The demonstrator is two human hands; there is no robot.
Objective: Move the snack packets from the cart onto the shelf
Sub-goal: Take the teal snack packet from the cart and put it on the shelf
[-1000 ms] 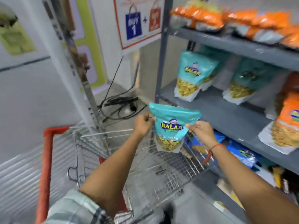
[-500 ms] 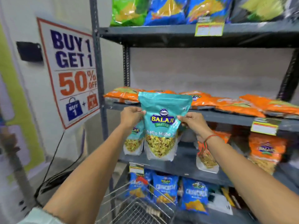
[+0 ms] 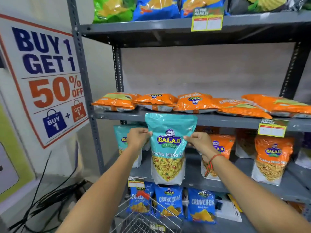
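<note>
I have the teal packet [image 3: 169,148] pinched upright at centre frame, my left hand [image 3: 138,138] and right hand [image 3: 200,142] each gripping a side edge, in front of the shelf [image 3: 193,165]. The grip is thin: it could slip into the cart [image 3: 144,217] below, or topple the teal packet behind [image 3: 120,140] as I push in.

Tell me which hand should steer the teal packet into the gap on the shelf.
Probably the right hand. It grips the teal packet on the side of the bare shelf space; the left hand sits in front of another teal packet already standing there.
</note>
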